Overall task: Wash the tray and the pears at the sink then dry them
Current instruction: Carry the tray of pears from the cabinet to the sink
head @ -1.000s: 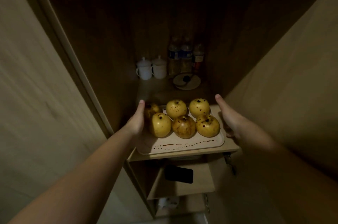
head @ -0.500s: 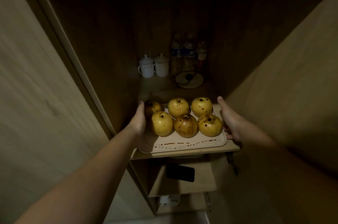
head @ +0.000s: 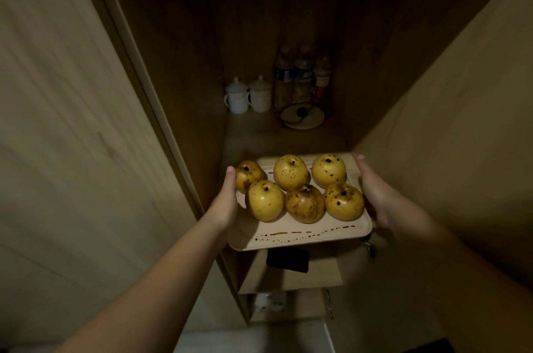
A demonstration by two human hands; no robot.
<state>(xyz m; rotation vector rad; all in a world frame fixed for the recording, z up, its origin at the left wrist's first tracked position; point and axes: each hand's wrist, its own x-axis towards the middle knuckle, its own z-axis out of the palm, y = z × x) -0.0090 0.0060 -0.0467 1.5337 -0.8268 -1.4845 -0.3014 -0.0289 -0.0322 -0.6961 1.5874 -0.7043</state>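
A pale rectangular tray [head: 302,234] with a line of brown stains along its near edge carries several yellow, brown-spotted pears [head: 266,200]. My left hand [head: 226,202] grips the tray's left edge, thumb on top beside the pears. My right hand [head: 372,191] grips the right edge, its fingers hidden under the tray. The tray is held just above and in front of the cupboard shelf, near edge jutting past the shelf front.
At the back of the wooden cupboard shelf [head: 277,139] stand two white lidded mugs [head: 249,95], three bottles [head: 301,75] and a round lid [head: 302,117]. A dark phone [head: 287,260] lies on a lower shelf. An open cupboard door [head: 450,121] stands close on the right.
Both hands closed on the tray's side edges and drew it toward me, off the shelf; the tray now sticks out past the shelf front.
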